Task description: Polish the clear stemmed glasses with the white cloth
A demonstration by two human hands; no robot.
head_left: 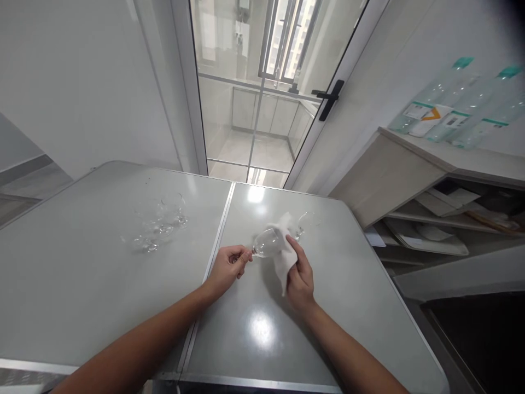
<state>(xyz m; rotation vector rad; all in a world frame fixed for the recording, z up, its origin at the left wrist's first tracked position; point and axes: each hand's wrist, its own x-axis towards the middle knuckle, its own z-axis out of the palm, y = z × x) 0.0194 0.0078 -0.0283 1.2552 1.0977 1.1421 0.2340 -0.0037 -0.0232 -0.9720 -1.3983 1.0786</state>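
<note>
My left hand [231,266] pinches the stem of a clear wine glass [266,244], which lies tilted on its side in the air above the table. A white cloth [286,256] is gripped in my right hand [301,276] and covers the glass's rim. The fingers of my right hand are wrapped round the cloth; its palm side is partly hidden. Behind the cloth, to the right, another clear glass [301,230] is on the table. Over on the left half of the table sits a cluster of several clear glasses [158,227], their outlines faint.
The pale grey folding table [102,306] has a metal seam [225,219] across it. Beyond its far edge is a glazed door [254,126] with a black handle [329,98]. To the right, a wooden shelf unit [394,169] carries several large plastic bottles [447,117] and holds papers.
</note>
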